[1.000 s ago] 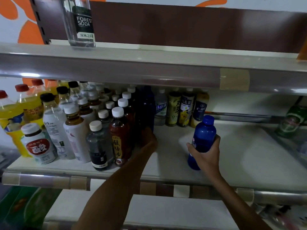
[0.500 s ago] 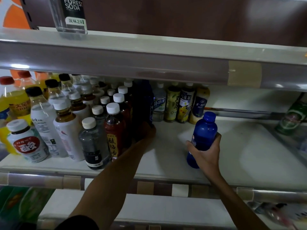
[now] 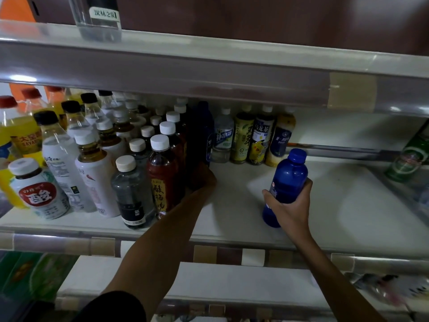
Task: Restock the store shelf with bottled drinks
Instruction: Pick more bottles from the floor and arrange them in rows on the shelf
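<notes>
A: From the head view, how far along is the restock?

B: Partway, I'd judge. The left half of the shelf [image 3: 348, 205] is packed with rows of bottles, white caps and black caps, with a red-brown tea bottle [image 3: 162, 180] at the front of one row. The right half is mostly bare white board.

A: And the bottle being placed?

B: The blue bottle [image 3: 289, 180] is in the right hand [image 3: 290, 206], fingers and thumb wrapped round its lower body. It is nearly upright, a little tilted, low over the shelf near the front edge. I can't tell whether its base touches.

A: The other hand?

B: The left hand [image 3: 204, 180] reaches in to the foot of a dark blue bottle [image 3: 200, 138], just right of the tea row. It's in shadow, so I can't tell whether the fingers grip that bottle or merely press on it.

A: Anything else?

B: A short row of four bottles [image 3: 262, 135] lines the back, a green container [image 3: 409, 159] leans at the far right, and a clear bottle [image 3: 97, 19] stands on the upper shelf [image 3: 209, 49].

A: So what's left?

B: Probably setting this blue one by the dark blue one, then filling the open stretch on the right.
</notes>
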The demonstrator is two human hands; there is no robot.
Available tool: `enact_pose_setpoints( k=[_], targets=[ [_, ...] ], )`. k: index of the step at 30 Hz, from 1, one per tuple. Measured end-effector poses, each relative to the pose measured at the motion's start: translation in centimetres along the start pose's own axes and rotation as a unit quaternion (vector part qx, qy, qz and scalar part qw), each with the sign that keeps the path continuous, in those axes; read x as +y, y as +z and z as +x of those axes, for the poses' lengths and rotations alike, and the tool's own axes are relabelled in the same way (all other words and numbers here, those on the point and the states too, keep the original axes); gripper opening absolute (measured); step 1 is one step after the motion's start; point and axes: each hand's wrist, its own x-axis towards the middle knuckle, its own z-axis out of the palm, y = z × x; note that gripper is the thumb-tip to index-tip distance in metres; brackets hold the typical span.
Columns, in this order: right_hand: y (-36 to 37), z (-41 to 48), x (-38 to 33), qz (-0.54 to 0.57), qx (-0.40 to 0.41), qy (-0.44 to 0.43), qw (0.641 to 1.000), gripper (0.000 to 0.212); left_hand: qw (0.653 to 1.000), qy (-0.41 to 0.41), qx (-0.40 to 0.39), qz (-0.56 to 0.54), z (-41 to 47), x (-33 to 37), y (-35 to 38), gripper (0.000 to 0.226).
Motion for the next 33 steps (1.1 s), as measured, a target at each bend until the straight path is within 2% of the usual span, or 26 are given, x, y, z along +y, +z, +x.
enact_pose_setpoints(
  k=[3, 7, 11, 13, 20, 23, 26, 28, 31, 33],
  targets=[
    [0.1, 0.1, -0.1, 0.002, -0.002, 0.002, 1.000, 0.072, 0.994, -0.040, 0.054, -0.084, -0.9, -0.1, 0.4, 0.057],
    [0.1, 0.1, 0.0, 0.005, -0.002, 0.007, 1.000, 0.073, 0.990, -0.050, 0.047, -0.122, -1.4, 0.4, -0.3, 0.055],
    [0.0, 0.2, 0.0, 0.007, -0.004, 0.009, 1.000, 0.074, 0.997, -0.016, 0.045, -0.062, -1.0, 0.0, -0.2, 0.052],
    [0.0, 0.1, -0.1, 0.009, -0.003, 0.014, 1.000, 0.073, 0.997, -0.017, 0.040, -0.065, -0.9, 0.0, -0.4, 0.052],
    [-0.2, 0.0, -0.7, 0.017, -0.011, 0.031, 0.999, 0.069, 0.966, -0.070, 0.051, -0.244, -1.9, 0.1, -1.2, 0.051],
    [-0.2, -0.1, -0.9, 0.017, -0.018, 0.041, 0.999, 0.069, 0.965, -0.053, 0.021, -0.256, -2.9, 0.1, -1.4, 0.053],
    [-0.4, -0.4, -1.3, 0.019, -0.022, 0.048, 0.998, 0.068, 0.990, 0.000, -0.030, -0.140, -3.9, 0.1, -2.2, 0.064],
    [-0.5, -0.6, -1.6, 0.008, -0.026, 0.050, 0.998, 0.066, 0.993, 0.057, -0.076, -0.072, -5.0, 0.2, -3.2, 0.062],
    [-1.0, -0.7, -1.5, -0.044, -0.044, 0.049, 0.997, 0.066, 0.978, 0.156, -0.127, 0.054, -6.7, 0.5, -5.1, 0.046],
    [-1.6, -0.6, -1.5, -0.105, -0.071, 0.065, 0.990, 0.070, 0.955, 0.183, -0.164, 0.169, -7.9, 1.0, -6.4, 0.043]
  ],
)
